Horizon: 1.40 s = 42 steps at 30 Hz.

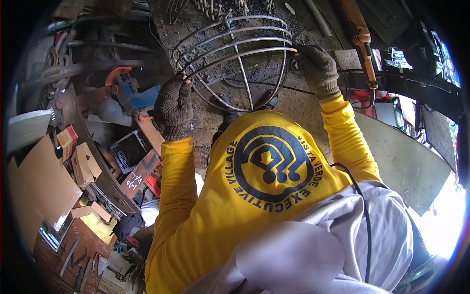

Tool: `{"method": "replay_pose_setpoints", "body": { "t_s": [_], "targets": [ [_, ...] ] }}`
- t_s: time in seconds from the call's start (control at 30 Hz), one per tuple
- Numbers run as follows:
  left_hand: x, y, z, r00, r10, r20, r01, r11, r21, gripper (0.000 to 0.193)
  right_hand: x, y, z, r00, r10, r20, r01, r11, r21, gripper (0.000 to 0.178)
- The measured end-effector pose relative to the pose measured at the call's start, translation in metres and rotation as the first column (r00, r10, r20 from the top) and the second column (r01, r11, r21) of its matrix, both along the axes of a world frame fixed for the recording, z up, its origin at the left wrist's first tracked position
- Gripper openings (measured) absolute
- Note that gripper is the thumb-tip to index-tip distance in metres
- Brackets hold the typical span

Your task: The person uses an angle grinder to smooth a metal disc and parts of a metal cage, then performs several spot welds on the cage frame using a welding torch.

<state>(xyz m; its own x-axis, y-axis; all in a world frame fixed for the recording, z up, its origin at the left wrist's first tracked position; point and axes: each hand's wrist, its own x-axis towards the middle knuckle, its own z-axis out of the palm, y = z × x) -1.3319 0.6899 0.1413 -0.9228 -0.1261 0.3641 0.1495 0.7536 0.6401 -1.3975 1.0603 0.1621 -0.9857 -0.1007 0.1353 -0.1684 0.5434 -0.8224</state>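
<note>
A basket-shaped frame of bare metal rods [245,81], with curved hoops joined by ribs, is held up in front of me. My left hand [176,105], in a dark knitted work glove, grips the frame's rim at its near left. On the other side, my right hand [316,71] wears a matching glove and has its fingers closed around the rim's right end. The undersides of both grips are partly hidden. Behind the frame lies a dark work surface [169,36] strewn with metal bits.
An orange power tool [363,41] lies at the upper right. A metal pipe [318,17] is near it. To the left are a blue tool with an orange handle [137,95], a dark crate [129,149] and cardboard boxes [85,164]. A large grey sheet [399,159] leans at the right.
</note>
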Motion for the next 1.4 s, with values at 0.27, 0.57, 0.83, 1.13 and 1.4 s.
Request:
{"method": "replay_pose_setpoints", "body": {
  "t_s": [0.27,0.57,0.83,1.13,1.4],
  "targets": [
    [0.001,0.0,-0.002,1.0,-0.007,-0.021,0.008,1.0,0.028,0.021,0.0,0.0,-0.003,1.0,0.001,-0.02,-0.001,1.0,-0.004,0.021],
    [-0.002,0.0,0.002,0.997,-0.044,-0.068,0.043,0.999,-0.011,0.021,-0.002,0.002,-0.003,1.0,0.024,-0.019,-0.024,1.0,0.009,0.024],
    [-0.001,0.003,0.005,1.0,-0.003,-0.008,0.003,1.0,-0.011,0.021,0.009,0.006,-0.001,0.99,-0.029,0.135,0.089,0.882,-0.463,0.043],
    [-0.004,0.003,0.005,0.994,-0.016,-0.105,0.011,0.999,-0.05,0.018,0.038,0.046,0.064,0.833,-0.492,-0.254,0.4,0.852,-0.338,0.032],
    [-0.005,0.009,-0.008,0.998,-0.044,0.055,0.026,0.958,0.286,0.023,0.046,0.184,0.063,0.198,-0.877,-0.438,0.755,0.422,-0.502,0.041]
  ]
}}
